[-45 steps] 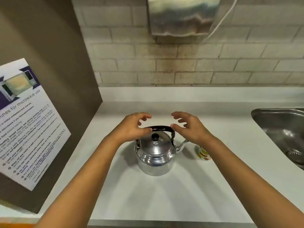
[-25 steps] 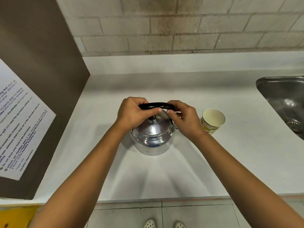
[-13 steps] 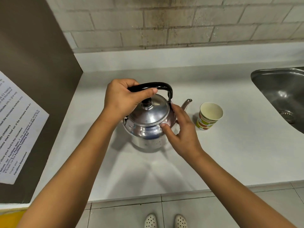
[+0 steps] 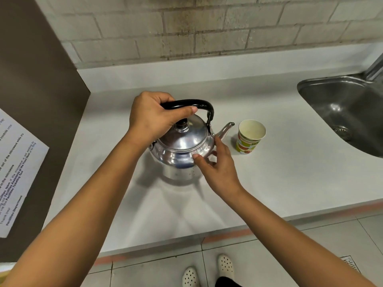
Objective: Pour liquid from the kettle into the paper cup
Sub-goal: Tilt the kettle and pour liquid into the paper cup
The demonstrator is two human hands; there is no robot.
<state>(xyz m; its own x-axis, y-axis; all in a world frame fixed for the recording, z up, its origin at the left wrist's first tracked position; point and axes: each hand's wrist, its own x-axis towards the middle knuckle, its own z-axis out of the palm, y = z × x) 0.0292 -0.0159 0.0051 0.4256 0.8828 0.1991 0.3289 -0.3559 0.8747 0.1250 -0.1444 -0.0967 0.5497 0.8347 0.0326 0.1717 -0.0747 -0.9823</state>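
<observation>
A shiny steel kettle (image 4: 182, 150) with a black handle stands on the white counter (image 4: 290, 172), its spout pointing right. My left hand (image 4: 153, 117) is closed around the left part of the handle. My right hand (image 4: 217, 168) rests against the kettle's right side below the spout, thumb and fingers spread on the metal. A paper cup (image 4: 249, 136) with a green and red pattern stands upright just right of the spout tip, apart from it. The cup's inside looks pale; I cannot tell if it holds liquid.
A steel sink (image 4: 348, 112) is sunk into the counter at the right. A brown panel with a printed notice (image 4: 14, 172) walls off the left side. A brick wall (image 4: 186, 27) runs behind. The counter's front edge is near my body, tiled floor below.
My left hand closed on the handle and my right hand dropped from the handle to the kettle's side. The kettle now leans slightly with the spout towards the cup.
</observation>
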